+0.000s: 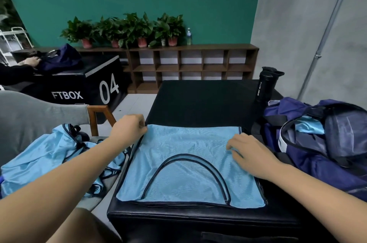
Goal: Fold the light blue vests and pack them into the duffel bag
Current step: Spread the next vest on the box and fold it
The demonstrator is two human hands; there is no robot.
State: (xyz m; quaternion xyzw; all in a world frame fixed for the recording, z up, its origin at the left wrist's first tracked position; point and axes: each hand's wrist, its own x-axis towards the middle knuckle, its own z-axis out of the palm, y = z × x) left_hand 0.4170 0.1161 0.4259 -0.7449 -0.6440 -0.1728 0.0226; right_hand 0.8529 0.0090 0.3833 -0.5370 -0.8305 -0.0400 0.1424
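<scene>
on the black tabletop (198,99), dead centre: light blue vest (188,179) laid flat, folding step in hand. pinches the far-left corner with the left hand (129,127), thumb and fingertips closed on the cloth. plants the right hand (252,155) near the far-right corner, fingers bent down onto the fabric. pinch or plain press? cannot tell. shows the dark-trimmed arch opening toward the near edge, crown pointing away; long axis probably left to right, though close to square. next, most likely: lift both far corners together, draw them toward the near edge, keep the edges matched. then over to the open duffel bag (317,153) just right, packed vest (309,125) already inside. heap of vests (45,155) waiting on the left.
</scene>
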